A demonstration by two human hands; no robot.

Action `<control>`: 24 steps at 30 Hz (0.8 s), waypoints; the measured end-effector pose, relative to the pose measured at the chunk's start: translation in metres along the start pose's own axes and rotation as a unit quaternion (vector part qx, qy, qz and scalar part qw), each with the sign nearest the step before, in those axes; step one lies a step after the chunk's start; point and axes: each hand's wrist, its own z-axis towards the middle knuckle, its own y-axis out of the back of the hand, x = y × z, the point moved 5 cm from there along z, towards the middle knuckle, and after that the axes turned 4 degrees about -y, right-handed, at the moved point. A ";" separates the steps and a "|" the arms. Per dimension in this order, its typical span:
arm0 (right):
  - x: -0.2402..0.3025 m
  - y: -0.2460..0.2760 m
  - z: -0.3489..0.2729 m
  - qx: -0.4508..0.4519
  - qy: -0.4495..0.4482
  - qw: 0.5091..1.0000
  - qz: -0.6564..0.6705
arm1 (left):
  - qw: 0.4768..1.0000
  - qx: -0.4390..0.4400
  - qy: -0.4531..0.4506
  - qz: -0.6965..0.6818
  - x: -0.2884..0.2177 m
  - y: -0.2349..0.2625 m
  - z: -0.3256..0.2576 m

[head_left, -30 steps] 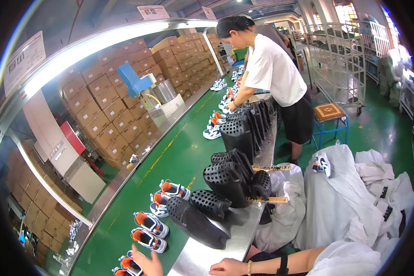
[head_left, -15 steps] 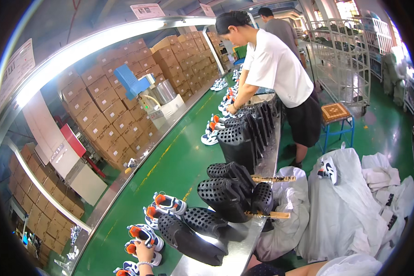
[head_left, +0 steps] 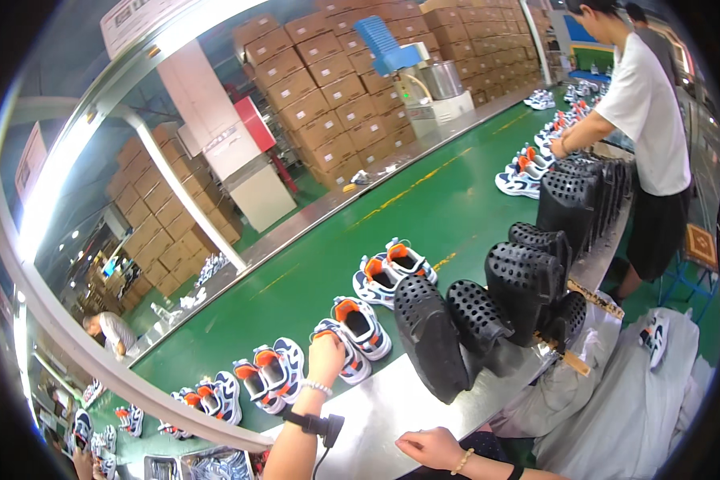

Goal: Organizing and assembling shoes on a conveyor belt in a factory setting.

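My left hand (head_left: 326, 360), a bead bracelet at its wrist, grips a white and navy sneaker (head_left: 355, 365) with orange lining at its opening; some fingers are hidden by the shoe. Touching that shoe on its right stands a matching sneaker (head_left: 366, 326). Over the bare metal edge of the bench, my right hand (head_left: 432, 448) hovers with its fingers curled and nothing visible in them. A perforated black boot-shaped form (head_left: 428, 336) lies to the right of the sneakers, with a shorter perforated black form (head_left: 480, 308) beside it.
Sneaker pairs line the green conveyor belt (head_left: 296, 280). More black forms (head_left: 524, 276) stand at right, near wooden strips (head_left: 572, 360). White sacks (head_left: 632, 400) lie beyond the bench edge. A co-worker (head_left: 648, 112) handles shoes farther along. A white post (head_left: 172, 180) rises at left.
The view has swung left, bringing my right hand into sight. My left hand has shifted to a sneaker nearer the black forms, and the sneaker pairs stand differently along the belt.
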 end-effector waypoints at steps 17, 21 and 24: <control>0.003 0.002 -0.017 0.020 -0.141 0.985 0.102 | 0.971 0.217 0.064 0.077 0.057 -0.079 0.041; 0.075 0.071 -0.026 0.096 0.003 0.981 0.170 | 0.967 0.157 0.038 0.197 0.098 -0.067 0.037; 0.092 0.173 -0.021 -0.105 0.077 0.989 0.064 | 0.981 0.108 0.001 0.162 0.035 -0.059 0.035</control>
